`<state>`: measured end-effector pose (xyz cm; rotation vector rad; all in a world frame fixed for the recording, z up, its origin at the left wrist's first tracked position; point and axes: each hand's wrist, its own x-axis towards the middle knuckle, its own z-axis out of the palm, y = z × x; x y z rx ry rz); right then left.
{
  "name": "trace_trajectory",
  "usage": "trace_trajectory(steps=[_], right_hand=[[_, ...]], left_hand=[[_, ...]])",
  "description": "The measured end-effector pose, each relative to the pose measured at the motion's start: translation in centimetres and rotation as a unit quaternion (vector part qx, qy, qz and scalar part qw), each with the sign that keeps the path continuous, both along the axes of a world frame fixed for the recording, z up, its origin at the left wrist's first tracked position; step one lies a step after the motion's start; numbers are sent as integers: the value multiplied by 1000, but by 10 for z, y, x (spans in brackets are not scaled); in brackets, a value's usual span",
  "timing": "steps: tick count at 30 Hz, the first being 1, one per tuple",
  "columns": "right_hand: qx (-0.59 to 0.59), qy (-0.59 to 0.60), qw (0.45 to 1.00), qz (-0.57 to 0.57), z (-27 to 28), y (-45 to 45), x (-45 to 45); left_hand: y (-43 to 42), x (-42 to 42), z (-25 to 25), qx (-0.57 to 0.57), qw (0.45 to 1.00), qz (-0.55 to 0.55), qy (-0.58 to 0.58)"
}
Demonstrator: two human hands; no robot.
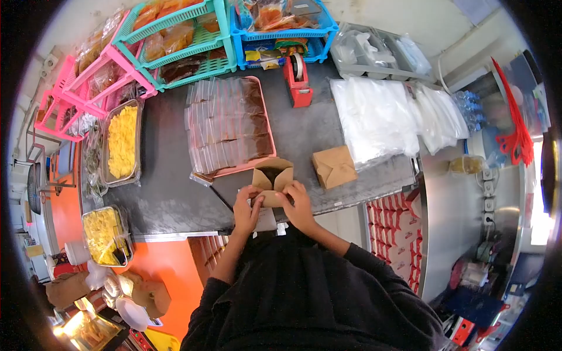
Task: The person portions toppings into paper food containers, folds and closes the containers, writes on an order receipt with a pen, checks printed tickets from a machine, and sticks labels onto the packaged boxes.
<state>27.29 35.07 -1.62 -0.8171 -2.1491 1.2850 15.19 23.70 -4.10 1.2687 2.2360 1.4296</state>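
Close to the counter's front edge, a brown paper takeaway box (271, 169) stands with its top flaps up, its inside dark. My left hand (247, 207) grips its near flap from the left, fingers curled over the edge. On the other side, my right hand (297, 205) pinches the same flap at its right end. To the right lies a second brown takeaway box (335, 167), folded closed. Just beyond my hands is a pink tray (270, 137) with rows of small clear bags (225, 123) holding something dark brown.
A red tape dispenser (298, 85) and a stack of white plastic bags (374, 120) sit farther back. Teal basket shelves (190, 44) and blue ones (281, 35) line the wall. At left are two containers of yellow food (122, 140). Red-and-white boxes (393, 234) fill a shelf below.
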Motion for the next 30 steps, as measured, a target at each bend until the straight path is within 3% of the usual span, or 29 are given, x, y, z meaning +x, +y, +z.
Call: trace_trajectory(steps=[2,5,8,11,14,17,18,21,25,26,29,30], right_hand=[[30,-55,998,9,2,4,-4],[83,-56,995,-23,1,4,-7],[92,-134,985,-57,-2,3,-8],[44,-157,985,-46,9,11,-8],[221,-79,969,-74,24,38,-15],[248,-66,964,65,29,74,-35],[198,-3,968,156,17,80,-41],[159,-172,957,170,12,59,-13],[42,-40,971,231,39,32,32],[-11,-11,960,280,35,38,41],[-23,-111,901,418,32,79,30],[62,-156,888,427,28,86,21]], left_hand=[[8,7,-1,51,996,48,-54],[9,6,-2,4,988,13,-152],[16,21,6,-163,974,47,150],[25,43,21,-195,964,94,157],[27,39,16,-247,954,64,160],[21,27,18,-249,947,-3,204],[20,20,19,-243,944,-33,222],[18,6,33,-259,942,-39,210],[16,23,23,-222,971,71,53],[11,24,14,-200,978,50,37],[10,22,18,-156,987,25,-10],[10,22,20,-146,989,21,7]])
